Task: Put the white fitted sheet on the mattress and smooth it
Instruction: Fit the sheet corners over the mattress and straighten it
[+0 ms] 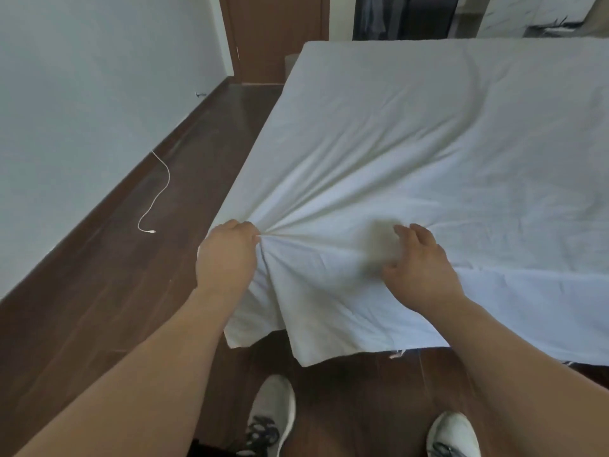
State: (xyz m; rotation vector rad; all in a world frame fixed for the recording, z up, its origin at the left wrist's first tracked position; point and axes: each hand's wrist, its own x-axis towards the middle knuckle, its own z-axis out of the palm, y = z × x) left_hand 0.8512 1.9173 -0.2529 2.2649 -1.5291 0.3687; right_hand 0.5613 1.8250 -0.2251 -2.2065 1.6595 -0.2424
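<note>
The white fitted sheet [412, 153] covers the mattress [298, 56], whose far left corner shows under the cloth. At the near left corner my left hand [225, 258] is shut on a bunch of sheet, and creases fan out from that fist across the bed. My right hand [420, 265] hovers just over the sheet near the front edge, fingers spread and slightly blurred, holding nothing. Loose sheet hangs off the near corner toward the floor.
Dark wooden floor [108, 291] runs along the left side between the bed and a white wall. A white cable [155, 199] lies on it. A brown door [273, 34] stands at the far end. My two grey-white shoes [273, 413] are near the bed's foot.
</note>
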